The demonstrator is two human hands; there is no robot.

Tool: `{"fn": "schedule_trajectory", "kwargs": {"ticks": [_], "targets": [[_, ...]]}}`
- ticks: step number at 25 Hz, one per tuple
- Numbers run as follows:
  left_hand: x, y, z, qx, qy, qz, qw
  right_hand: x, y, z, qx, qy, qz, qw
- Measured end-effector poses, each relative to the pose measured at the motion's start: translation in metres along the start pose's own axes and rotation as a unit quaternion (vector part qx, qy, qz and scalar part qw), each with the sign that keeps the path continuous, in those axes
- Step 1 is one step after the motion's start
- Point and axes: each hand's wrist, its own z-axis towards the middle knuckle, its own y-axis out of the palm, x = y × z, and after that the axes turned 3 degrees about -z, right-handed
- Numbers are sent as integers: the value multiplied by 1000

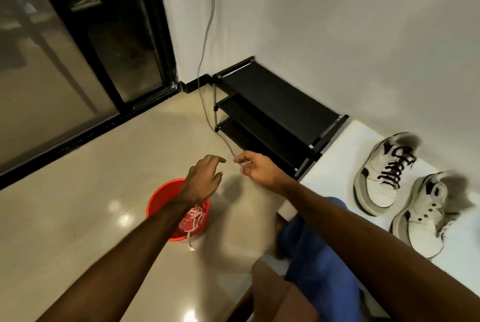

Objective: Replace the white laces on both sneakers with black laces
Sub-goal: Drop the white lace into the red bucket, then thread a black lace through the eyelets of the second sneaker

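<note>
Both of your arms reach out over the floor (78,218) at frame centre. Your left hand (205,179) hovers above the red bucket (161,199), fingers spread and loosely bent, gripping nothing. Your right hand (255,168) sits just beside it, to its right, with thumb and forefinger pinching a short pale piece that looks like the end of a white lace (244,164); blur makes it hard to be sure.

The red bucket stands on the floor at lower centre, partly covered by your left forearm. A tangle of white laces (193,219) lies inside it, and one strand hangs over the near rim down to the floor.

Right side of the frame: two white sneakers lie on a white bench (337,155). The upper sneaker (381,176) is threaded with a black lace (394,166). The lower sneaker (426,215) shows bare eyelets with no lace through them.

Upper centre: a black shoe rack (272,108) stands against the white wall, just left of the bench. A grey cable (207,36) runs down the wall past the rack toward your hands. Upper left: a dark glass sliding door (65,49). Your blue shorts (319,256) show at lower right.
</note>
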Motion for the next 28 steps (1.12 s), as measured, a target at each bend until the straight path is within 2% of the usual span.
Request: {"fn": "schedule_trajectory", "kwargs": {"ticks": [4,7,13,16,20,24,28], "targets": [[98,12,38,-19,131,73,989,36,-68,-50,106,-16,-53,993],[184,33,65,-49,216,100,970,79,-123,-103,181,6,-81,980],[339,118,96,-99,383,153,906,188,-203,-218,320,83,-25,944],[397,179,94,-138,428,143,882,247,-224,-273,374,139,-4,917],[423,248,85,-147,457,149,864,306,-241,-311,430,183,2,884],[412,296,84,-115,453,156,870,363,-271,-332,513,249,-11,821],[397,319,87,-72,458,135,876,420,-300,-344,478,338,-84,806]]}}
